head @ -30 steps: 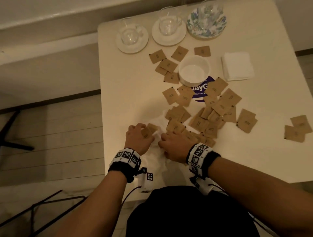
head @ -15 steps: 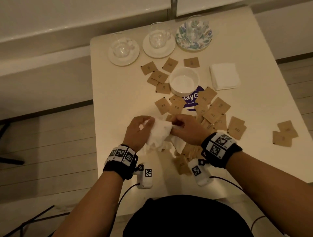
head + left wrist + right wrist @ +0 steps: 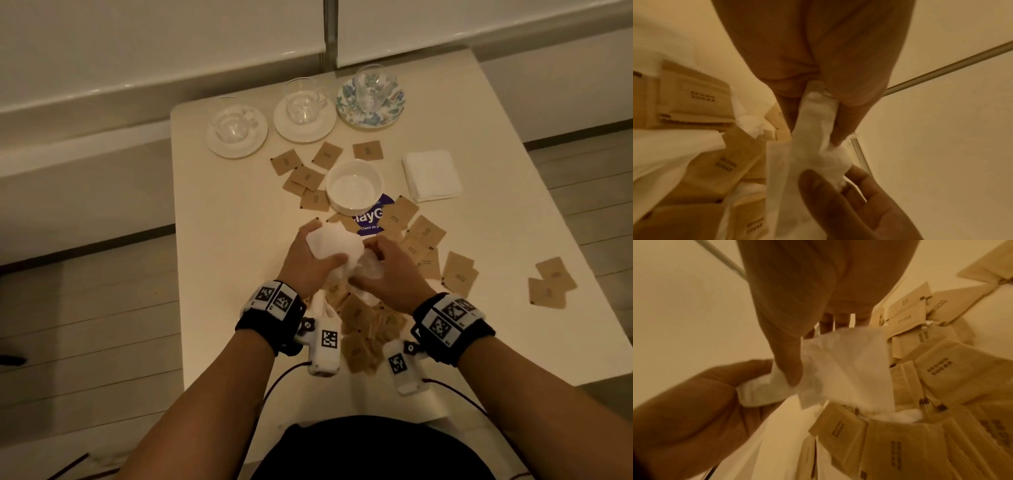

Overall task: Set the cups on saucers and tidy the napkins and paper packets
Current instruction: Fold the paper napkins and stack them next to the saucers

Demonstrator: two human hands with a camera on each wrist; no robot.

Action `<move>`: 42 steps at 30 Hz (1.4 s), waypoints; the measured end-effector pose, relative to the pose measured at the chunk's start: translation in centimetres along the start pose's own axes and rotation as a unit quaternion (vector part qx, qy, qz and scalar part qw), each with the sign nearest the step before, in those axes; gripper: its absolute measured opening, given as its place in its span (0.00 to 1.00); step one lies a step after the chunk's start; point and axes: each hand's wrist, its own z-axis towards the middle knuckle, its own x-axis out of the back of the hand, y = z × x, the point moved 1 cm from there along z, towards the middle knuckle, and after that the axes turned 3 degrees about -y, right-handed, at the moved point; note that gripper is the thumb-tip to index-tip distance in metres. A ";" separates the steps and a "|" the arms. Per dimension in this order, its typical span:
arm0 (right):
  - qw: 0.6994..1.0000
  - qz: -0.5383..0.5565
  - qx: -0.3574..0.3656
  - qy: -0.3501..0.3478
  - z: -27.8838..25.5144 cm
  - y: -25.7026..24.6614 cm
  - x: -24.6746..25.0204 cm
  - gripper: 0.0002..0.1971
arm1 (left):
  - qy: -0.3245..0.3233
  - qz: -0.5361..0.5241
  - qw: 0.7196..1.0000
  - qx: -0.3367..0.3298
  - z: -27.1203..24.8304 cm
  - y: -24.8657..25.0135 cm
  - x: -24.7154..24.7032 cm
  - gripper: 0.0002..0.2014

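Head view: both hands grip crumpled napkin [image 3: 337, 245].

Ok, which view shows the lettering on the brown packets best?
The right wrist view: several brown sugar packets lie close up, "BROWN SUGAR" readable. The left wrist view shows fewer packets, print legible but blurrier. The head view shows them scattered over the table, print too small to read.

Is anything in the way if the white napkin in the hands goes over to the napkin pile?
Nothing tall blocks it. Both the left hand and right hand hold the napkin up off the table. Only flat sugar packets lie between it and the napkin pile; the bowl sits beside that path.
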 end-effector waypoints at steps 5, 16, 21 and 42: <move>0.997 0.078 0.003 -0.004 -0.1 0.2 1.7 0.45 | -0.024 0.051 0.997 -0.050 -0.2 -0.1 -0.2 0.25; 0.999 0.014 -0.030 0.018 0.5 1.1 2.8 0.07 | 0.043 -0.044 0.997 0.047 0.5 -2.1 -0.8 0.08; 0.998 0.017 -0.065 0.000 0.5 2.3 2.7 0.09 | 0.085 -0.036 0.990 0.106 0.8 -3.1 -0.9 0.10; 0.993 -0.061 -0.064 -0.075 0.6 3.6 3.6 0.11 | 0.163 0.170 0.970 0.056 0.3 -4.1 0.8 0.22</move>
